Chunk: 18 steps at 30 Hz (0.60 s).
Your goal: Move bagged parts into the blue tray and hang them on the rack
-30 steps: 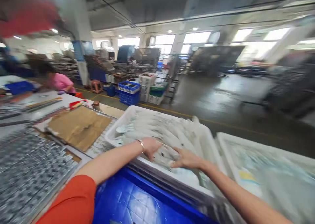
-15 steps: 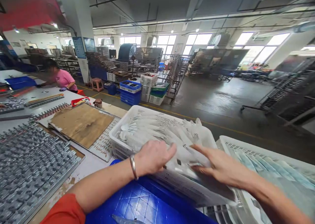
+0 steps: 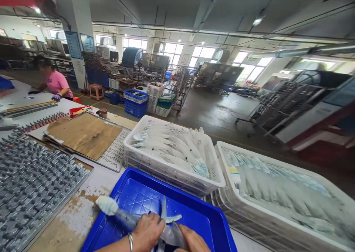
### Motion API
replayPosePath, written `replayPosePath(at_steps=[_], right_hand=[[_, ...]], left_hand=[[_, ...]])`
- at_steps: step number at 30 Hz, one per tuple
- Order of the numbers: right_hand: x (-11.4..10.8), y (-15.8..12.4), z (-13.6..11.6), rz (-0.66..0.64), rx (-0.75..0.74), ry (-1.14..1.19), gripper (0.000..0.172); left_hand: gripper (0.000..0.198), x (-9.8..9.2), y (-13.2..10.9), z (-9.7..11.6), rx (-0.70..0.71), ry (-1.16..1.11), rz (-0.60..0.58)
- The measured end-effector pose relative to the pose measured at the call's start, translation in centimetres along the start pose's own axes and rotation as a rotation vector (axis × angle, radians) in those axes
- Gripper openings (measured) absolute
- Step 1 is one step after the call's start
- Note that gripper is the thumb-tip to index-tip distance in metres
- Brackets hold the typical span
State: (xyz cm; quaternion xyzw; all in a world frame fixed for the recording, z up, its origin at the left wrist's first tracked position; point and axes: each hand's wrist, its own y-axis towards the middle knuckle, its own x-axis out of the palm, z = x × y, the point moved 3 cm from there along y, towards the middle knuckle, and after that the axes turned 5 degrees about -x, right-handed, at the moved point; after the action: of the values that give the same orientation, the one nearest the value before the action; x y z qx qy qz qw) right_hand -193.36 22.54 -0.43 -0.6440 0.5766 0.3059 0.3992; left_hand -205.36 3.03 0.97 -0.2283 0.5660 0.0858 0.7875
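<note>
Over the blue tray, my left hand, with a metal bangle at the wrist, is closed around a long grey fish-shaped piece. A pale ribbed end of it juts out past the tray's left rim. My right hand, cut off by the lower edge of the picture, grips the grey material on the other side. Thin pale fins or strips stick out between the hands. Behind the tray, a white perforated basket holds several whitish fish-shaped pieces laid in layers.
A second white basket of similar pieces with bluish ends stands at the right. Rows of grey metal parts cover the left of the table, beside a brown board. Farther left, a person in pink works at the table.
Both hands have come down from the white basket to the blue tray and now grip the grey piece. The view has turned right and tilted down.
</note>
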Motion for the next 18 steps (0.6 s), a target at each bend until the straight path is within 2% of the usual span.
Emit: replayPosePath(at_steps=[1, 2, 3, 5, 6, 8, 10, 12, 14, 18], right_hand=[[-0.2, 0.6, 0.1, 0.030, -0.037, -0.016, 0.073], [-1.3, 1.4, 0.1, 0.099, -0.084, -0.052, 0.074], [-3.1, 2.3, 0.0, 0.209, -0.123, -0.115, 0.074], [-8.1, 4.7, -0.1, 0.470, -0.132, -0.298, 0.068], [-10.6, 6.1, 0.0, 0.552, -0.093, -0.402, 0.070], [-14.3, 9.2, 0.7, 0.530, -0.005, -0.569, 0.068], [-16.1, 11.8, 2.2, 0.426, 0.094, -0.656, 0.044], [-16.6, 13.5, 3.9, 0.393, 0.153, -0.685, 0.029], [-16.6, 14.3, 5.3, 0.420, 0.154, -0.681, 0.033], [-17.9, 14.9, 6.7, 0.406, 0.194, -0.638, 0.037]], left_hand=[[0.056, 0.5, 0.0, -0.5, 0.031, -0.039, -0.023], [0.071, 0.3, 0.1, -1.2, 0.070, -0.076, -0.020], [0.086, -0.8, 0.4, -2.1, 0.101, -0.098, 0.025], [0.100, -5.2, 1.8, -4.9, 0.079, -0.080, 0.234], [0.098, -8.2, 2.7, -6.8, 0.015, -0.032, 0.395], [0.093, -13.7, 5.1, -10.9, -0.172, 0.094, 0.632], [0.076, -17.4, 7.7, -14.7, -0.305, 0.147, 0.707], [0.048, -18.9, 10.0, -17.5, -0.296, 0.142, 0.737], [0.029, -18.8, 11.6, -19.1, -0.236, 0.119, 0.766], [0.023, -18.8, 13.6, -19.7, -0.216, 0.133, 0.745]])
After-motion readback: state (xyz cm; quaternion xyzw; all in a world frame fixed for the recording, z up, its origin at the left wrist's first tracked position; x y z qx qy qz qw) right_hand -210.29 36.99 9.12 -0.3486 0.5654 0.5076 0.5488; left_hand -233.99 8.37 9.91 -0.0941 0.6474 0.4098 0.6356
